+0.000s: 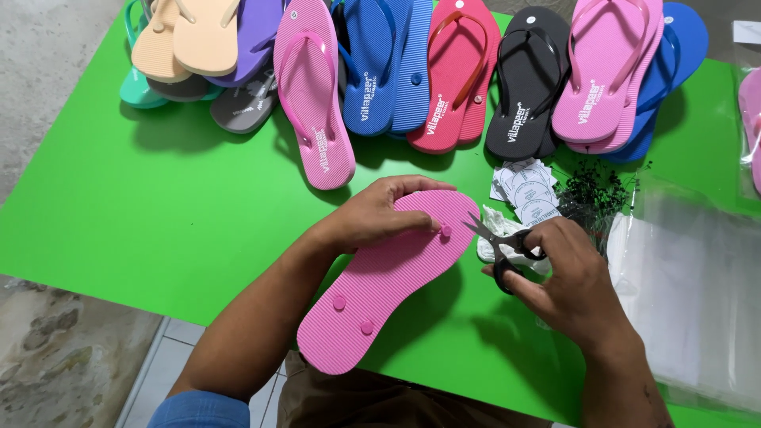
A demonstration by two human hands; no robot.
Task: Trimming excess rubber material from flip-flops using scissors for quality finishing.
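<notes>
A pink flip-flop [388, 277] lies sole-up in front of me, its ribbed underside showing three round strap plugs. My left hand [380, 212] grips it near the toe end, fingers over the upper edge. My right hand [567, 281] holds small black scissors [499, 246], their blades pointing left at the toe plug [445, 231]. The scissor tips are just beside the sole's edge.
A row of flip-flops in pink [315, 95], blue [384, 63], red [456, 75], black [527, 83], purple and beige lines the far side of the green table [158, 214]. Round paper tags [527, 194], black plastic fasteners [594, 190] and clear plastic bags [697, 293] lie at right.
</notes>
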